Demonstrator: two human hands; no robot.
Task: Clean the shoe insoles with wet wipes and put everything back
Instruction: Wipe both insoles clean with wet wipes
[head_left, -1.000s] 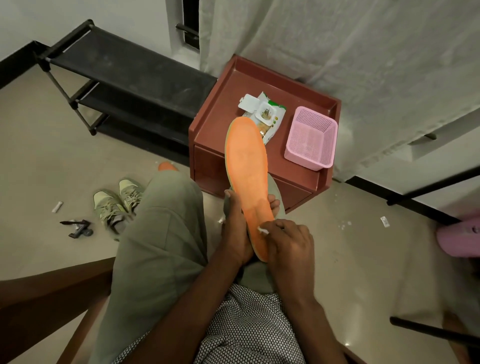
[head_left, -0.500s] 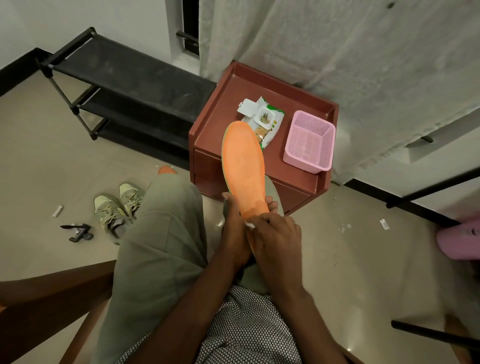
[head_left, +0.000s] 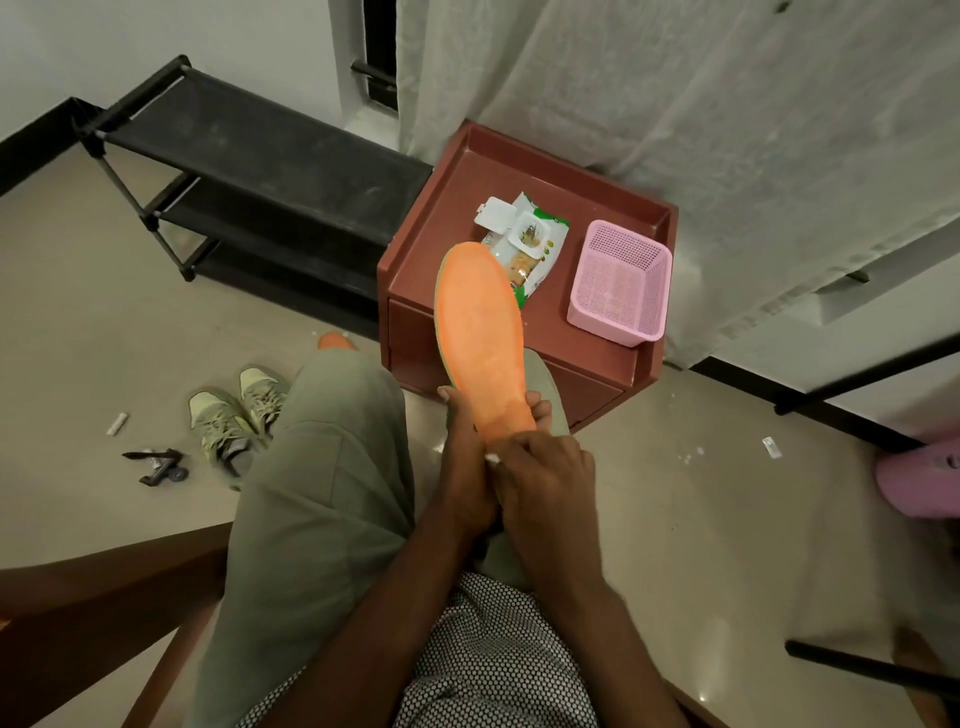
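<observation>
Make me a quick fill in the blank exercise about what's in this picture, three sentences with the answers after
1. The left hand grips the heel end of the ____ insole.
2. The wipes pack lies on the red-brown cabinet with its flap ____.
3. The pink basket sits to the ____ of the pack.

Answers: orange; open; right

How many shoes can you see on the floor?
2, a pale green pair side by side on the floor left of the person's knee: one nearer the camera, one just beyond it. The leg partly covers them; others may be hidden.
</observation>
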